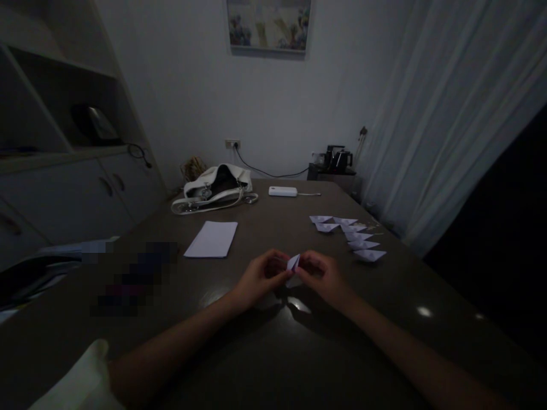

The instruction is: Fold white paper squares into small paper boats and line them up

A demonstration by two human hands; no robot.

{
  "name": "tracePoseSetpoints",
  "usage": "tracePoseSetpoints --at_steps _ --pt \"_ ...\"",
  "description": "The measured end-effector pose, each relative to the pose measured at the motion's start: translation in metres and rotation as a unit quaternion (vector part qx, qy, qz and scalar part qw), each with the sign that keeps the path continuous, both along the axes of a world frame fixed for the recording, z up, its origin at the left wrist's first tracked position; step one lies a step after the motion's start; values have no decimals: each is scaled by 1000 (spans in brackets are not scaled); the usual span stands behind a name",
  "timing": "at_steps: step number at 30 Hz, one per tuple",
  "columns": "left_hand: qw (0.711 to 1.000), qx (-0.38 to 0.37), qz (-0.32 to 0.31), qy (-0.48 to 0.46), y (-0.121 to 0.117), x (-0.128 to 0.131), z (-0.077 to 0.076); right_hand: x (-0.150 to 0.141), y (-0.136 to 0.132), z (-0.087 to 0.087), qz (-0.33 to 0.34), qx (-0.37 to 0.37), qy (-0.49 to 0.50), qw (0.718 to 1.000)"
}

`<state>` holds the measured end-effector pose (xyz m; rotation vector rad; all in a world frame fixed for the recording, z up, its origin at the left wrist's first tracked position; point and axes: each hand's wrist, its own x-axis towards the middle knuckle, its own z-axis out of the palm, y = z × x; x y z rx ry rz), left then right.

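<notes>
Head view: both our hands hold a small folded paper (pixel 293 263) over the table (pixel 273 353)

Nearest to us, our left hand (pixel 258 277) and right hand (pixel 325 276) pinch the folded paper from either side, fingers narrowed on it, just above the tabletop. Beyond our left hand we see a stack of white paper (pixel 212 239) lying flat; left of it, a pixelated patch hides part of the table. Beyond our right hand, folded paper boats (pixel 369 255) sit in a close cluster.

Farther off, a white handbag (pixel 235 175) lies with its mouth open; its inside is too dark for us to make out any contents. To its right rests a white device (pixel 282 192) with a short cable. In the shelf unit (pixel 25 162) at left, one open compartment holds a kettle (pixel 100 122). Past the table's far right corner, a dark pot (pixel 341 160) stands on a low cabinet (pixel 333 177).
</notes>
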<state>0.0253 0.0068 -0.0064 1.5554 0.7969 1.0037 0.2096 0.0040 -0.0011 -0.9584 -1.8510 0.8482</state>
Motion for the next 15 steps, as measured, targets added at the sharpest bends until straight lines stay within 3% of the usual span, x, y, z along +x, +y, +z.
tracePoseSetpoints --at_steps 9,15 --pt "1000 16 -11 15 -3 0 -1 -3 -4 0 -24 18 -38 999" --pt "998 -39 -3 -49 -2 4 5 -2 1 -4 12 -51 63 997"
